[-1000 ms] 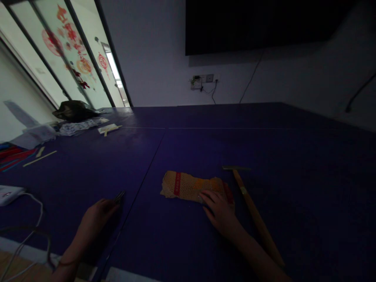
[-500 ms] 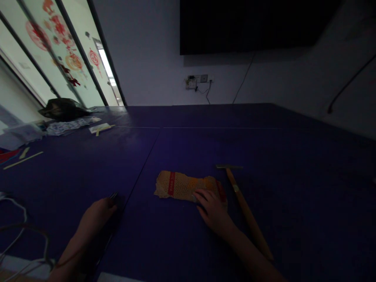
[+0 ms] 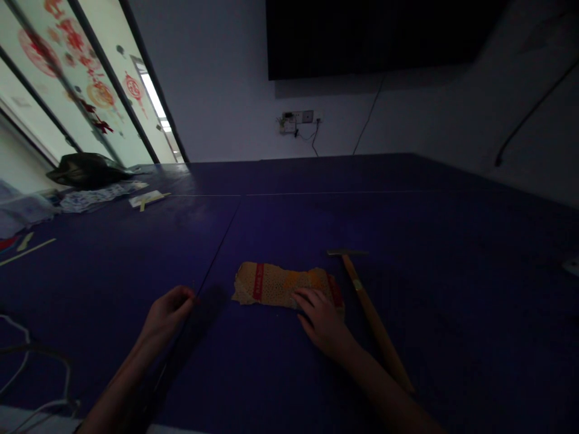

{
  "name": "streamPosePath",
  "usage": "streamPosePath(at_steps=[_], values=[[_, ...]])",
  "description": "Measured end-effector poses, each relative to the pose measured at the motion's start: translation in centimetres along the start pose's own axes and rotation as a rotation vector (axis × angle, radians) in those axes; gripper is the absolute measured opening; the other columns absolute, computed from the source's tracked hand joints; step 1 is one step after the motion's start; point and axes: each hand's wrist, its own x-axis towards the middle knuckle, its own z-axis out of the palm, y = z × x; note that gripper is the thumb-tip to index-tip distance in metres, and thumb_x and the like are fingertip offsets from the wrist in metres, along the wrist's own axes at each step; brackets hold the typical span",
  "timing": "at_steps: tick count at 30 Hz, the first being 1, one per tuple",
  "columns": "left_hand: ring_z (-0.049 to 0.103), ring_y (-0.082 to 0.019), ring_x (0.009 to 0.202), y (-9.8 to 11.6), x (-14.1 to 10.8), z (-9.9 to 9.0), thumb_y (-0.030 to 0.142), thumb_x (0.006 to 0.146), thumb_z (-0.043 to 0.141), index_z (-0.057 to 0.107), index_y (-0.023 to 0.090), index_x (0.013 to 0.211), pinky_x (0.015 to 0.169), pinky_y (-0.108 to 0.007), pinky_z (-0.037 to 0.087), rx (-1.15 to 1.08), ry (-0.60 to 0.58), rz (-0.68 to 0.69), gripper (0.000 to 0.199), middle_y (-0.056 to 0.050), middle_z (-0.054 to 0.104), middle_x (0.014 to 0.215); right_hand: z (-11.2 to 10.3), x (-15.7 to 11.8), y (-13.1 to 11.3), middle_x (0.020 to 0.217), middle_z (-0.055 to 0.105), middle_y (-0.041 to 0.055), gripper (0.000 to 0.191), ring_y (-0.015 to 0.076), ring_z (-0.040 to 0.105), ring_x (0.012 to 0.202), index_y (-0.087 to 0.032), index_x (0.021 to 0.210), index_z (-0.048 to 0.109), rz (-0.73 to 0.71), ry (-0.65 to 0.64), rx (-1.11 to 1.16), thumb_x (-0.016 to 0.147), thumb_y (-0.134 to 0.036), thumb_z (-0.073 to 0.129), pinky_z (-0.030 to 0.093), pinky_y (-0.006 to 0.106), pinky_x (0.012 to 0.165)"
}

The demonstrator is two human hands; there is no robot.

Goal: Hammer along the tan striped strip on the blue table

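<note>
My left hand [image 3: 169, 308] is raised a little over the purple surface, left of the cardboard. Its thumb and fingertips are pinched together. A faint thin tip seems to stick up from the pinch, too small and dark to name. A torn, hole-dotted piece of cardboard [image 3: 275, 285] with red bands and orange print lies flat in front of me. On its right part rests my right hand [image 3: 322, 319], fingers stretched and thumb apart. Beside that hand lies a hammer [image 3: 374, 316] with a wooden handle and a narrow metal head pointing away from me.
The purple surface [image 3: 289, 223] has a dark seam left of the cardboard. White cables [image 3: 27, 355] curl at the lower left. A black bag [image 3: 88, 169], papers [image 3: 97, 196] and pale strips [image 3: 29, 252] lie at the far left. A wall with sockets [image 3: 301, 120] stands behind.
My left hand has risen and moved right, away from small dark metal pieces at its fingertips, and is now pinched. My right hand stays on the cardboard. The view has shifted slightly.
</note>
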Motion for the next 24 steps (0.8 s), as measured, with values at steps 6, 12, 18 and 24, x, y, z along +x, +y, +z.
streamPosePath(at_steps=[6,12,18,24], values=[[0.041,-0.008,0.048,-3.7,-3.1,2.3,0.042,0.065,0.054,0.044,0.018,0.069,0.045,-0.017,0.035,-0.357,0.055,-0.084,0.027,0.004,0.044,0.059,0.2,-0.1,0.0,0.113,0.054,0.0108,0.039,0.0229,0.046,0.104,-0.014,0.114,0.05,0.014,-0.014,-0.006,0.076,-0.01,0.044,0.041,0.041,0.09],[0.036,-0.007,0.048,-4.0,-2.9,2.1,0.04,0.066,0.054,0.041,0.018,0.066,0.045,-0.017,0.031,-0.414,-0.063,-0.113,0.026,0.005,0.04,0.059,0.5,-0.2,0.1,0.113,0.054,0.0122,0.038,0.024,0.046,0.105,-0.014,0.113,0.05,0.003,0.024,-0.036,0.077,-0.011,0.043,0.041,0.043,0.09],[0.03,-0.006,0.045,-3.6,-2.8,2.0,0.038,0.067,0.054,0.04,0.016,0.06,0.041,-0.017,0.025,-0.45,-0.112,-0.069,0.027,0.005,0.037,0.055,0.7,-0.2,0.3,0.113,0.054,0.0105,0.039,0.0245,0.048,0.104,-0.018,0.114,0.05,0.004,0.045,-0.04,0.076,-0.013,0.043,0.042,0.045,0.088],[0.029,-0.006,0.044,-3.8,-2.7,1.8,0.041,0.069,0.051,0.04,0.016,0.058,0.042,-0.019,0.025,-0.437,-0.119,-0.047,0.03,0.004,0.037,0.053,0.8,-0.3,0.6,0.112,0.054,0.0104,0.04,0.0242,0.049,0.103,-0.02,0.115,0.049,-0.012,0.049,-0.028,0.076,-0.013,0.043,0.042,0.045,0.087]])
